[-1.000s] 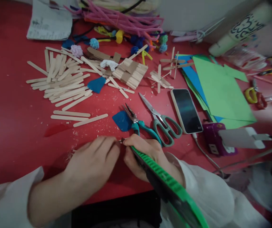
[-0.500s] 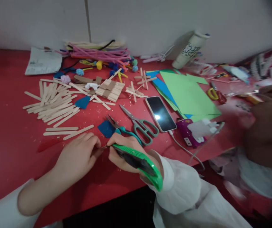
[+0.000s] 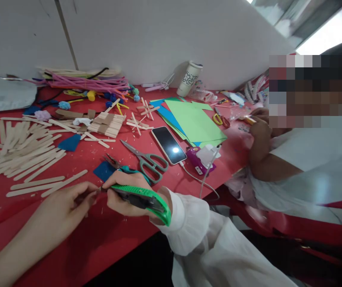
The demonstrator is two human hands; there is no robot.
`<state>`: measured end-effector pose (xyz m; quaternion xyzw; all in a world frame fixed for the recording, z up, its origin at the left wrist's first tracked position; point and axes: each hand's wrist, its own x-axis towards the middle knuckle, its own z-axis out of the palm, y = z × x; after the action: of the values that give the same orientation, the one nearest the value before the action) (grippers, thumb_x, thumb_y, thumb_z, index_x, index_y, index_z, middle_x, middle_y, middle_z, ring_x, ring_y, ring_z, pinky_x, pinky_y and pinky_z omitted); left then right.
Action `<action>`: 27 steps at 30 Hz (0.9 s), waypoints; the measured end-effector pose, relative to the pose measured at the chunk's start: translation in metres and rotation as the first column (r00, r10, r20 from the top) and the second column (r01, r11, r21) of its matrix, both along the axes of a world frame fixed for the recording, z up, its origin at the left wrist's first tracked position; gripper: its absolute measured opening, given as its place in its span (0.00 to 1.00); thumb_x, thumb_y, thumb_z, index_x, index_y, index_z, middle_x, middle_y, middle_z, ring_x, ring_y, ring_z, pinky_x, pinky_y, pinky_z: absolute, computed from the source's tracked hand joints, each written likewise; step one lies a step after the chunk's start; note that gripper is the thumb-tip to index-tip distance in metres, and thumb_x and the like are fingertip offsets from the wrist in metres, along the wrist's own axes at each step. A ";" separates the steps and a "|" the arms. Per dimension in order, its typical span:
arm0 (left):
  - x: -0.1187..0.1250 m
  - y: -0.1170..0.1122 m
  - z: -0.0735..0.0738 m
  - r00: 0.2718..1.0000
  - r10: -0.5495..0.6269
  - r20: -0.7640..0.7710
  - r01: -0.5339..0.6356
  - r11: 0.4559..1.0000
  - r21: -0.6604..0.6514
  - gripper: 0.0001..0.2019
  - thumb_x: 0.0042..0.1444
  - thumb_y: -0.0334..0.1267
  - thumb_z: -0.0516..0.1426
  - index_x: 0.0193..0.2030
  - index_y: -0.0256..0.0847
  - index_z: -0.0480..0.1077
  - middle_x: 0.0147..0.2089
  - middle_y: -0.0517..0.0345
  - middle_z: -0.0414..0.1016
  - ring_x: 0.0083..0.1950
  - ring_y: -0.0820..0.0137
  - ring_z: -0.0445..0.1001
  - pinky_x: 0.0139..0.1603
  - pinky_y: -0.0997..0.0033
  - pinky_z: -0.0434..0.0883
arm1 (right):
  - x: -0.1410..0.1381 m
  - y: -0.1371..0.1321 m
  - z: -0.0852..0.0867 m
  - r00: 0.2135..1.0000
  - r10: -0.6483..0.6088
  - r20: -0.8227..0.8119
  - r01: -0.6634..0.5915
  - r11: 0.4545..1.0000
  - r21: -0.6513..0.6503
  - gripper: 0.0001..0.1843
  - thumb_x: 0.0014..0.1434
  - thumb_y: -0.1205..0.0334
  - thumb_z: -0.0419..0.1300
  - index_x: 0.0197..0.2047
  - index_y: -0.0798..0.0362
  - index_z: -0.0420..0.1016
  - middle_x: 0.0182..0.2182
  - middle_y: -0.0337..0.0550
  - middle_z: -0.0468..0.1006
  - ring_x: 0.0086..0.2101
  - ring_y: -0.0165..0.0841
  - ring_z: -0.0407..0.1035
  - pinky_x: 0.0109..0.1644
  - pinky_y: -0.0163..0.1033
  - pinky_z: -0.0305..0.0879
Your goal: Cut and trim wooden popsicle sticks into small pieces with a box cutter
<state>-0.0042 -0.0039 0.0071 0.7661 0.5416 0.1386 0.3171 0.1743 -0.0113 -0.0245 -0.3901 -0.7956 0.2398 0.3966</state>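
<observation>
My right hand [image 3: 129, 195] is wrapped around a green and black utility knife [image 3: 142, 201], its front end pointing at my left hand. Fingers and thumb of my left hand [image 3: 69, 207] are pinched together just beside the knife's tip; what they hold is too small and hidden to name. Near the left hand lie a few loose craft sticks [image 3: 38, 185]. Behind the right hand, pliers with teal handles [image 3: 129, 170] rest partly on a blue piece [image 3: 103, 171], and grey scissors [image 3: 147, 161] lie beside them.
A craft stick pile [image 3: 24, 149] lies left. Pipe cleaners [image 3: 87, 83], a phone [image 3: 169, 145] on a cable, a purple charger block [image 3: 199, 159], green paper [image 3: 193, 119] and a tumbler [image 3: 189, 79] occupy the table [image 3: 108, 243]. A person [image 3: 308, 155] sits at the right.
The view has swung right, so things sit further left and the person at the right shows more. Both hands stay close together, the right one still gripping the knife.
</observation>
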 end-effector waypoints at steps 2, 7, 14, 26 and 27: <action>0.000 -0.001 0.000 0.998 -0.024 0.057 0.028 0.998 -0.064 0.13 0.53 0.45 0.47 0.29 0.44 0.69 0.23 0.60 0.75 0.23 0.68 0.73 0.22 0.73 0.67 | 0.000 0.000 0.002 1.000 -0.018 -0.010 0.018 1.000 0.008 0.05 0.52 0.65 0.51 0.34 0.51 0.65 0.23 0.34 0.71 0.20 0.21 0.61 0.28 0.26 0.63; -0.005 -0.002 -0.010 0.995 0.007 0.097 0.010 0.984 -0.176 0.13 0.54 0.46 0.48 0.33 0.43 0.69 0.25 0.59 0.75 0.27 0.68 0.74 0.27 0.72 0.69 | 0.004 -0.003 0.013 0.995 -0.075 -0.068 0.076 0.997 0.007 0.06 0.53 0.65 0.51 0.34 0.52 0.68 0.25 0.36 0.74 0.22 0.22 0.66 0.30 0.26 0.65; -0.005 -0.018 -0.014 0.992 -0.084 -0.099 0.077 0.995 -0.067 0.08 0.57 0.39 0.49 0.32 0.43 0.68 0.31 0.61 0.75 0.34 0.69 0.74 0.32 0.73 0.66 | 0.010 -0.022 0.024 0.962 -0.246 -0.121 0.224 0.959 -0.176 0.05 0.51 0.70 0.56 0.31 0.54 0.72 0.25 0.38 0.78 0.24 0.25 0.71 0.28 0.27 0.67; -0.001 -0.030 -0.023 0.934 -0.061 -0.351 0.179 0.933 0.313 0.07 0.58 0.35 0.52 0.41 0.41 0.68 0.42 0.56 0.73 0.30 0.72 0.73 0.25 0.75 0.64 | 0.003 -0.046 0.020 0.960 -0.274 -0.064 0.238 0.912 -0.335 0.08 0.52 0.69 0.57 0.37 0.53 0.69 0.26 0.37 0.74 0.22 0.25 0.67 0.26 0.29 0.67; -0.002 -0.030 -0.022 0.927 -0.040 -0.373 0.177 0.923 0.342 0.08 0.57 0.36 0.53 0.42 0.41 0.68 0.44 0.54 0.72 0.29 0.73 0.73 0.24 0.74 0.63 | 0.003 -0.045 0.020 0.960 -0.276 -0.052 0.244 0.912 -0.331 0.08 0.52 0.69 0.57 0.37 0.53 0.69 0.26 0.37 0.74 0.22 0.25 0.68 0.26 0.29 0.68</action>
<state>-0.0057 -0.0338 -0.0147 0.8534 0.5106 0.0778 0.0703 0.1774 -0.0566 -0.0046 -0.5397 -0.6667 0.3299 0.3943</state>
